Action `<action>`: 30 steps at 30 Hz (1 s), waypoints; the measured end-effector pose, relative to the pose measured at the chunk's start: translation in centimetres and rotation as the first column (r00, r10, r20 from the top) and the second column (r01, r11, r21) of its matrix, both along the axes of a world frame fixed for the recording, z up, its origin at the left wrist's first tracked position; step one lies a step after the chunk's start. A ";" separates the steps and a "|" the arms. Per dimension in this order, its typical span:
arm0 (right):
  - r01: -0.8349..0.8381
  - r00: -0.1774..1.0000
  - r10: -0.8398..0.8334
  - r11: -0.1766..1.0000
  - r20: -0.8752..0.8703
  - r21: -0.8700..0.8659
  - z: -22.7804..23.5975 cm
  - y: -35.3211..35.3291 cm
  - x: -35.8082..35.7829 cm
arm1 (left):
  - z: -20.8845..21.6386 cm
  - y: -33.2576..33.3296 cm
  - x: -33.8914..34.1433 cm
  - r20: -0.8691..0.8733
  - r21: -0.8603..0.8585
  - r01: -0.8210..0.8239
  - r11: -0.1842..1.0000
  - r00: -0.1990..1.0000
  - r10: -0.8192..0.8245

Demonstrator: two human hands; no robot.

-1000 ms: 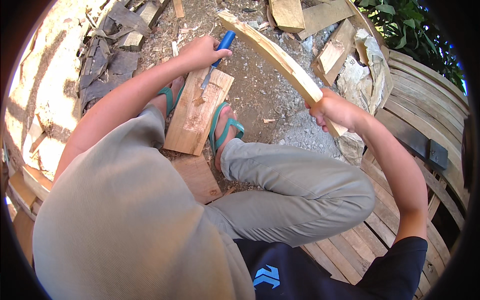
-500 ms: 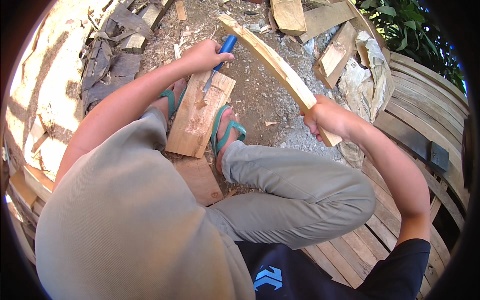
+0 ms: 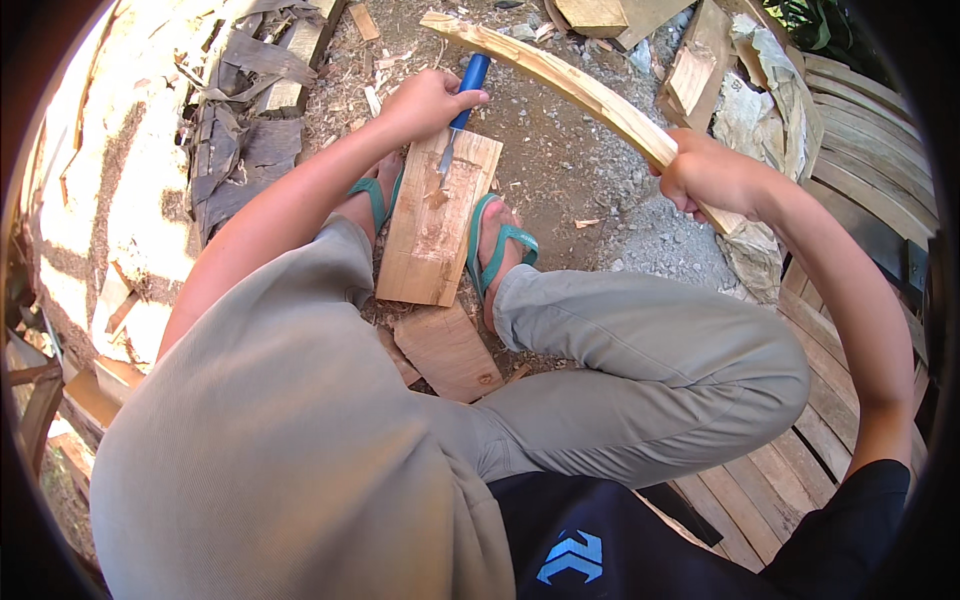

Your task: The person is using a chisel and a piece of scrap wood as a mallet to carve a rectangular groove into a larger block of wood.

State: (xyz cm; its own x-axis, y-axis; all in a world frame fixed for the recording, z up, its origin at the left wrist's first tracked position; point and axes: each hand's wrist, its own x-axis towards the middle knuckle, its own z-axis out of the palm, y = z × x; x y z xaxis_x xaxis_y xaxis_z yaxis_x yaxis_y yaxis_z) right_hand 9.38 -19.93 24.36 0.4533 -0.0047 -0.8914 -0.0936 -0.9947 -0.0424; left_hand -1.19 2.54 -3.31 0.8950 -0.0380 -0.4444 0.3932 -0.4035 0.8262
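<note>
My left hand [image 3: 432, 103] is closed around a blue-handled chisel [image 3: 469, 92], whose metal blade slants down onto a wooden block [image 3: 432, 250]. A shallow, rough recess is cut into the block's upper face, and a curled chip [image 3: 437, 198] lies by the blade tip. My right hand [image 3: 712, 172] grips the near end of a long, slightly curved wooden stick [image 3: 570, 80]. The stick's far end reaches across to just beyond the chisel handle's top; whether they touch I cannot tell. The block lies between my two feet in green flip-flops [image 3: 487, 262].
Beneath the block's near end lies another flat board [image 3: 450, 352]. Wood offcuts [image 3: 697, 70] and a crumpled sack [image 3: 765, 110] are at the far right, beside a slatted wooden bench [image 3: 850, 140]. Dark bark-like sheets [image 3: 245, 150] lie at the left. Chips litter the dirt.
The whole view has shifted, so block, feet and hands appear farther right. The stick now lies flatter, its far end closer over the chisel handle. Both hands keep their grips.
</note>
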 end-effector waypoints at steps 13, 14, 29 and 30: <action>-0.007 0.959 -0.011 0.998 0.282 0.064 0.3 0.0 3.3 | 0.6 -0.1 0.1 -0.013 0.096 0.055 0.994 0.998 -0.054; 0.003 0.983 -0.009 0.999 0.185 0.036 0.8 0.5 2.2 | 0.9 0.3 0.2 -0.030 0.109 0.074 0.991 0.997 -0.071; 0.086 0.996 -0.082 0.991 -0.037 0.100 1.7 -0.2 -1.8 | -0.6 0.1 -0.4 -0.077 0.054 0.030 0.998 0.997 -0.025; 0.061 0.993 -0.059 0.998 -0.099 0.018 2.3 -0.8 -0.8 | -0.2 -0.3 -0.1 -0.068 0.069 0.043 0.997 0.997 -0.038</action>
State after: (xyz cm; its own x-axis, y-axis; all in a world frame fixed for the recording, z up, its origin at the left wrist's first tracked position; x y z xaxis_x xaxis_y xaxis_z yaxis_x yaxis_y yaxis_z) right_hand 8.55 -20.73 26.66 0.3628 -0.0100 -0.9318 -0.1581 -0.9861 -0.0509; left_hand -1.25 2.25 -3.49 0.8616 -0.0401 -0.5060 0.4286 -0.4766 0.7675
